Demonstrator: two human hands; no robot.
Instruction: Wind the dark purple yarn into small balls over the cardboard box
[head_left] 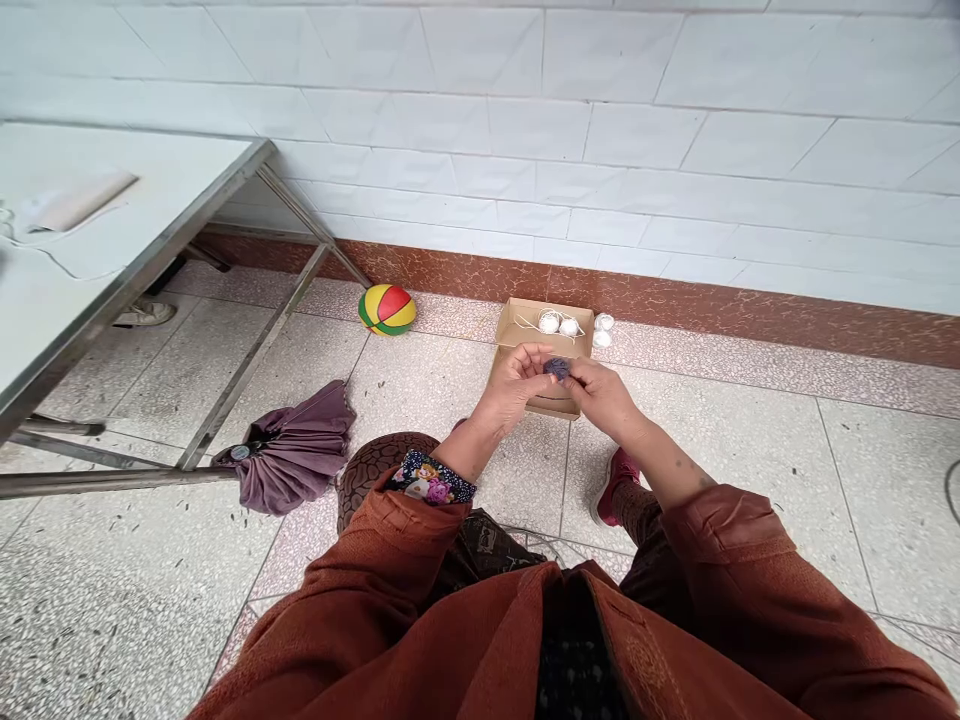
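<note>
Rust-brown fabric jacket point(405, 610) fills the foreground; beyond it, the wearer's left hand point(517, 380) and right hand point(606, 397), both curled nearly closed, together grip a small round dark-blue bundle point(556, 367) above an open brown cardboard box point(516, 316) holding two round white balls point(549, 323).

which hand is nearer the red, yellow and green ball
Left. The left hand holds the near side of the dark bundle, right of the ball in view; the right hand grips the bundle's opposite side, farther from the ball.
</note>
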